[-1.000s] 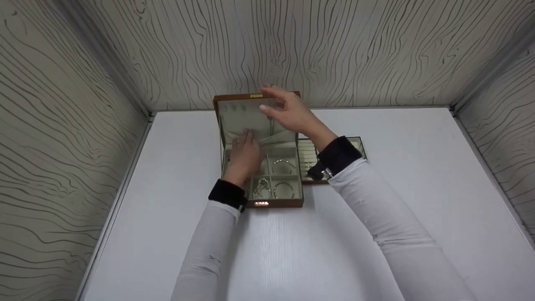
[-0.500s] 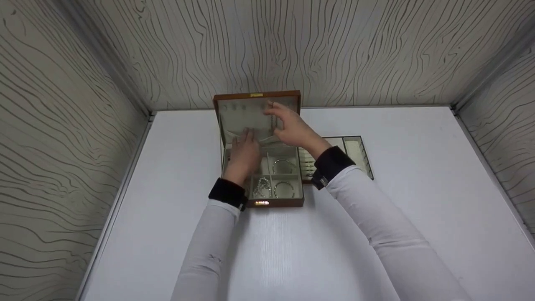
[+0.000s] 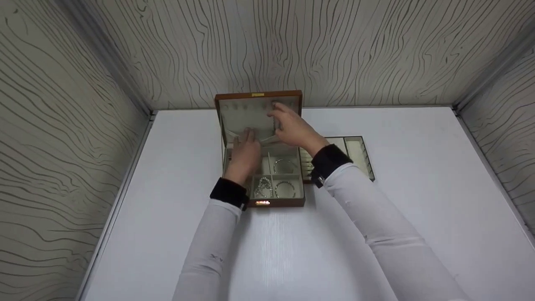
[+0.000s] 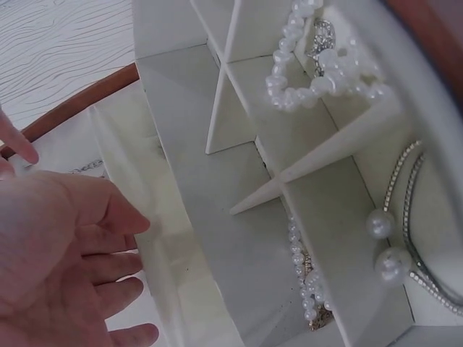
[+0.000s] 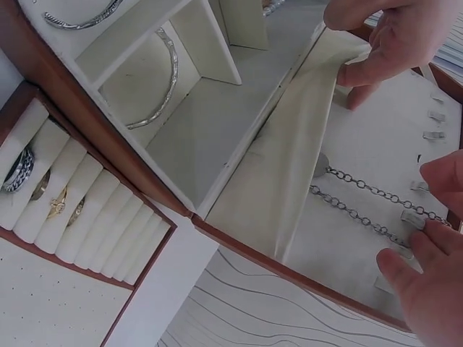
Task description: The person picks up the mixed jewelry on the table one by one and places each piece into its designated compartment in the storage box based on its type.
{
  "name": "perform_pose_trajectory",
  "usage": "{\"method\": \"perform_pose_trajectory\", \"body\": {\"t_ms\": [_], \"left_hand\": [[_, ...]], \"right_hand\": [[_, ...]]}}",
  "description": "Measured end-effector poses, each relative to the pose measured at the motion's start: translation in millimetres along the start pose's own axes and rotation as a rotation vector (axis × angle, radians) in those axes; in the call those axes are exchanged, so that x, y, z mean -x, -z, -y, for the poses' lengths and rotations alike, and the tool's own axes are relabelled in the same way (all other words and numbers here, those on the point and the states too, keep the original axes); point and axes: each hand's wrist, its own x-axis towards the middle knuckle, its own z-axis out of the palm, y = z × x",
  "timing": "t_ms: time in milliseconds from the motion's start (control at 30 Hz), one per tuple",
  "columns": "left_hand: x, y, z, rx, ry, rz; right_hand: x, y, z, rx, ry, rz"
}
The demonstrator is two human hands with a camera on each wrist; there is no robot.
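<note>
A brown jewelry box (image 3: 288, 202) stands with its lid (image 3: 250, 117) raised. Inside the lid, a silver chain necklace (image 5: 372, 189) runs from a small hook down to the fabric pocket (image 5: 289, 152), where a disc pendant shows at the edge. My right hand (image 3: 296, 129) is at the hooks, thumb and fingers apart around the upper chain; its fingertips touch the hook area. My left hand (image 3: 244, 156) reaches across the box, and its fingers (image 5: 365, 69) touch the pocket's edge. In the left wrist view, the left fingers are spread and loosely extended.
Compartments hold a bead bracelet (image 3: 263, 188), a bangle (image 3: 285, 190) and other pearl pieces. Right of the box lies a tray (image 3: 353, 146) with ring rolls (image 5: 94, 210) bearing several rings. A patterned wall (image 3: 334, 50) rises behind the white table (image 3: 418, 188).
My right hand has come down from the lid's top edge to the hooks and chain, then stayed nearly still. My left hand holds its place at the pocket.
</note>
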Motion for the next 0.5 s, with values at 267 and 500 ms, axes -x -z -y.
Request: {"method": "perform_pose_trajectory", "body": {"t_ms": [267,500], "left_hand": [[0.3,0.1,-1.3,-0.034,-0.001,-0.009],[0.1,-1.2,-1.3,-0.046,-0.003,-0.006]], "right_hand": [[-0.4,0.6,1.7,0.102,0.005,0.011],[-1.4,-0.2,9.0,0.251,0.005,0.035]]}}
